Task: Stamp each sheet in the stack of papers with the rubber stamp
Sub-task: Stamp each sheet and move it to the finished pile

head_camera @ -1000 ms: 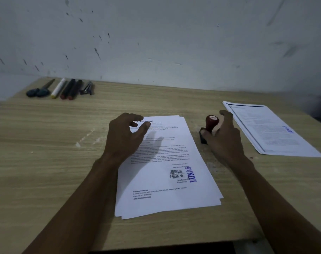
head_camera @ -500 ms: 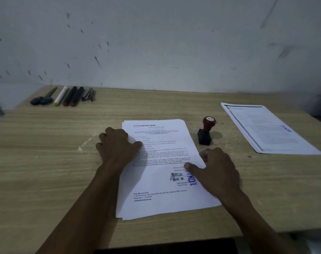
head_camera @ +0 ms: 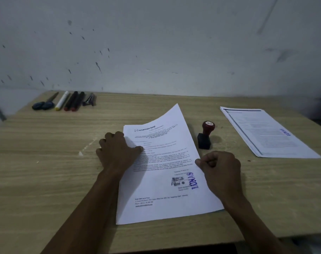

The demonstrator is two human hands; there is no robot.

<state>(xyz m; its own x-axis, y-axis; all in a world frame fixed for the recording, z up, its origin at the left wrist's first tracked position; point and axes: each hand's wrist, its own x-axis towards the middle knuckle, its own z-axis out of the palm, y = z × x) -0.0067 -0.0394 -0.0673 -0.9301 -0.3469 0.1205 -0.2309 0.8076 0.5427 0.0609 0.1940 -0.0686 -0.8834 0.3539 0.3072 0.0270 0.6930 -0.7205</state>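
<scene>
**Supervisor:** Two hands are on the work. State your left hand (head_camera: 119, 153) first.

**Operator:** It lies palm down on the left edge of the stack of white printed papers (head_camera: 137, 208), which sits near the front edge of the light wood-grain table (head_camera: 46, 171), about midway along it. The fingers are loosely spread over the table beside the stack, and the thumb presses on the paper.

**Supervisor:** Confirmed. Your right hand (head_camera: 220, 167) is curled at the right edge of the stack. Thumb and forefinger pinch the right edge of the top white sheet (head_camera: 165, 143) marked with a blue "LUNAS" stamp (head_camera: 193, 180). That sheet is lifted and skewed; its far right corner stands clear of the stack and points toward the back edge of the table.

**Operator:** And the stamp?

**Supervisor:** Your rubber stamp with the red round knob and black rectangular base (head_camera: 205, 136) stands on the table just beside the right edge of the stack, tilted slightly, beyond your right hand and apart from it. No hand touches it.

**Operator:** Other items?

**Supervisor:** You have a second pile of white printed sheets (head_camera: 266, 132) near the right edge of the table, its top sheet bearing a blue stamp mark. At the back left corner lie blue-handled scissors (head_camera: 44, 104), a white marker with a yellow cap (head_camera: 61, 100), two black markers with red ends (head_camera: 74, 100) and a dark binder clip (head_camera: 90, 100).
</scene>
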